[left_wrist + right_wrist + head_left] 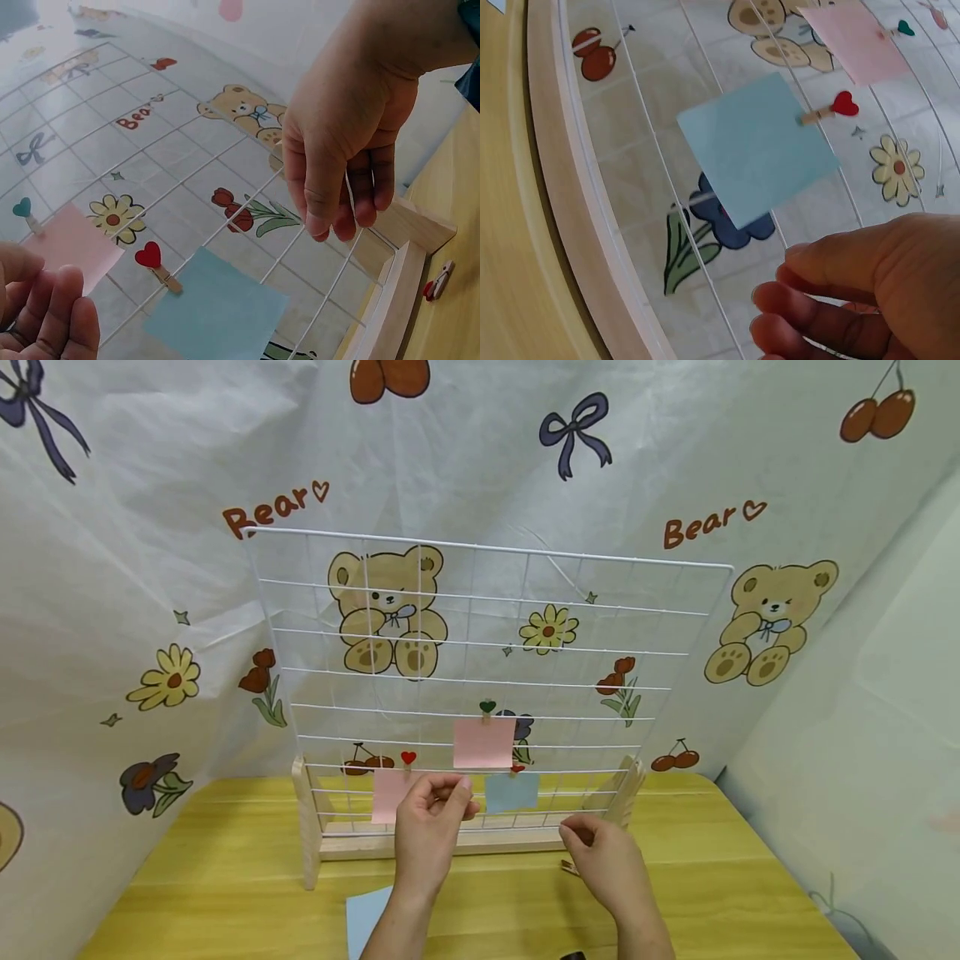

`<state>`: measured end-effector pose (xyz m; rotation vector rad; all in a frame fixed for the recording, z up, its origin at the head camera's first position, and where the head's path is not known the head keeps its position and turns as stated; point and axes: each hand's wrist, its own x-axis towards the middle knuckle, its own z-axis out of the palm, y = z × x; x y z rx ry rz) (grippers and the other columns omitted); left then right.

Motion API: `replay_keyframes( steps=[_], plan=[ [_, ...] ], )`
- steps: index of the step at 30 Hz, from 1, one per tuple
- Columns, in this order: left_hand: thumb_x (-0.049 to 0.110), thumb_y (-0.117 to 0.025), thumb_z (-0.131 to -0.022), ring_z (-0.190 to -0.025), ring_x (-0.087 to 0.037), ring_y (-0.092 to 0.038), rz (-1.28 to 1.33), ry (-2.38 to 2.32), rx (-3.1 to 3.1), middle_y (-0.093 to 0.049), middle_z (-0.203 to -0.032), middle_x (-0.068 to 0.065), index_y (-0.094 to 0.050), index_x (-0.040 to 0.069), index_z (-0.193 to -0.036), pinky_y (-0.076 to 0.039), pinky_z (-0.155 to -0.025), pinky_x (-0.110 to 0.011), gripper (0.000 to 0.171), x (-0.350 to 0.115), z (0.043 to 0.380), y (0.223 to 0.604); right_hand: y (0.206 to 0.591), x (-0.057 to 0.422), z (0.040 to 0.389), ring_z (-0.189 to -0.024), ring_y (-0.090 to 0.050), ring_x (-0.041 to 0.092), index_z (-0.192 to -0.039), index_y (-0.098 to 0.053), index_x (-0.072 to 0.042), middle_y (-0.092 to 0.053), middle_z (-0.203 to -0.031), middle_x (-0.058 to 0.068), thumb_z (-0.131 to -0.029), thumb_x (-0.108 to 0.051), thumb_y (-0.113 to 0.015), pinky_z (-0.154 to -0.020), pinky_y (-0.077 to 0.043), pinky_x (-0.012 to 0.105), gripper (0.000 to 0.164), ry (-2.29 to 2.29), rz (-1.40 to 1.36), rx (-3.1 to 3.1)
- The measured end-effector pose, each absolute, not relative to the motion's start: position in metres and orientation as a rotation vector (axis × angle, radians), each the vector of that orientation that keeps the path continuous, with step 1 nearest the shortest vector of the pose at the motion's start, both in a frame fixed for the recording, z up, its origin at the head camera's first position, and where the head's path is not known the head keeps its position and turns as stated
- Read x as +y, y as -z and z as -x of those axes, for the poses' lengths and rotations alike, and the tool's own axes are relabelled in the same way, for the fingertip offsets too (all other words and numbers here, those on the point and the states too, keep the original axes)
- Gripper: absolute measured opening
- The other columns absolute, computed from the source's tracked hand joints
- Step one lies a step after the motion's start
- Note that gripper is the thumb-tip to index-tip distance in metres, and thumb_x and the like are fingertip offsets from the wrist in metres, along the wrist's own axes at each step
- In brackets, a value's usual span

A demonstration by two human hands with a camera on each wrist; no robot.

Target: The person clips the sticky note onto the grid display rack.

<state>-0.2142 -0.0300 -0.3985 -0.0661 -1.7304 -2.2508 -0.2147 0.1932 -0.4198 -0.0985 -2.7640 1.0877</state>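
A white wire grid (480,599) stands in a wooden base (390,847). My left hand (427,831) is raised before its lower middle, loosely curled, holding nothing visible and partly covering a pink note (386,793) under a red heart clothespin (408,760). Above hangs another pink note (483,743) from a green heart clothespin (487,707). Between my hands a blue note (217,307) hangs from a red heart clothespin (154,264). Close to the grid's lower right is my right hand (609,864), its fingers (810,270) loosely bent with nothing visible between them.
A loose clothespin (442,282) with a red heart lies on the wooden table beside the base. Blue paper (363,917) lies partly under my left forearm. A small black object (573,956) shows at the front edge. Behind the grid hangs a bear-print cloth (480,460).
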Motion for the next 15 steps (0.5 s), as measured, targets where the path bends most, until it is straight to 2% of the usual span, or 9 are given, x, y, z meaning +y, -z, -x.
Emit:
replay_keyframes(
  steps=[6,10,15],
  plan=[
    [0.014,-0.074,-0.094,-0.073,-0.013,-0.07,0.157,2.232,-1.791,-0.066,-0.089,-0.015,-0.067,-0.003,-0.106,-0.06,-0.075,-0.026,0.022,-0.027,0.207,0.394,0.424,0.212,0.216,-0.088,-0.069,0.019,-0.104,-0.076,-0.012,-0.077,-0.097,0.002,-0.097,-0.019,-0.068,-0.073,-0.054,0.041,0.013,-0.997,0.145,-2.822],
    [0.014,-0.074,-0.094,-0.072,-0.013,-0.07,0.186,2.228,-1.806,-0.066,-0.088,-0.013,-0.067,-0.002,-0.105,-0.061,-0.075,-0.027,0.02,-0.027,0.206,0.394,0.429,0.22,0.219,-0.09,-0.069,0.024,-0.103,-0.076,-0.01,-0.076,-0.098,0.007,-0.095,-0.017,-0.069,-0.072,-0.054,0.044,0.012,-0.94,0.156,-2.87],
    [0.013,-0.074,-0.094,-0.072,-0.014,-0.07,0.211,2.231,-1.827,-0.066,-0.088,-0.01,-0.069,0.002,-0.104,-0.061,-0.075,-0.028,0.015,-0.026,0.205,0.392,0.435,0.226,0.221,-0.087,-0.069,0.024,-0.104,-0.074,-0.006,-0.076,-0.098,0.01,-0.093,-0.014,-0.07,-0.07,-0.053,0.043,0.014,-0.94,0.162,-2.924]
  ],
)
